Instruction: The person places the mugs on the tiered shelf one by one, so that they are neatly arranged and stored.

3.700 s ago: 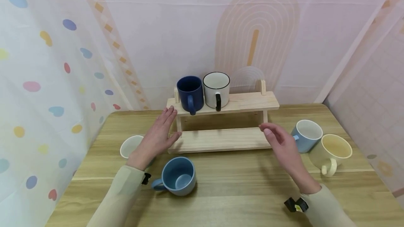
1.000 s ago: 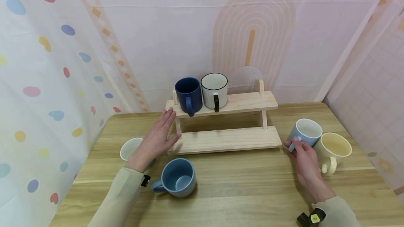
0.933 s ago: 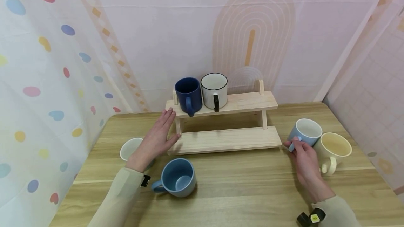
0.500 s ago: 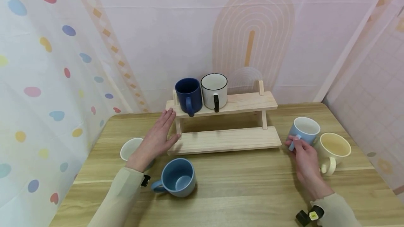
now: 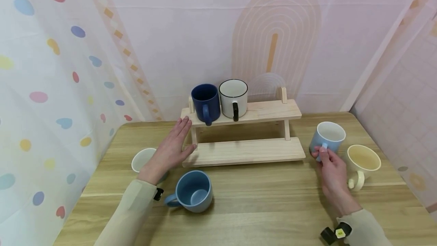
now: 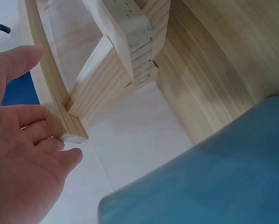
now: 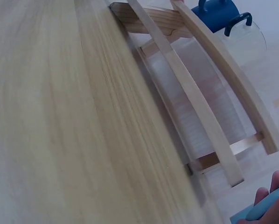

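Observation:
My right hand [image 5: 332,174] pinches the handle of a light blue mug [image 5: 326,143] with a white inside, upright at the right of the table. In the right wrist view only fingertips and a bit of this mug [image 7: 265,205] show at the lower corner. My left hand [image 5: 167,155] has its fingers extended against the left end of a two-tier wooden shelf [image 5: 246,153]; the left wrist view shows the fingers [image 6: 39,130] at the upper board's end. On the upper tier stand a dark blue mug [image 5: 206,103] and a white mug [image 5: 235,101] with black rim and handle.
A cream mug [image 5: 363,162] stands just right of the right hand. A greyish-blue mug [image 5: 193,193] stands in front of the shelf, its handle to the left. Partly behind the left forearm is a white-lined cup [image 5: 141,158]. Patterned curtains [image 5: 187,48] hang behind the table.
My right hand has gone from beside the shelf to the light blue mug and taken its handle. The mug has shifted slightly left and back, away from the cream mug. My left hand stays put.

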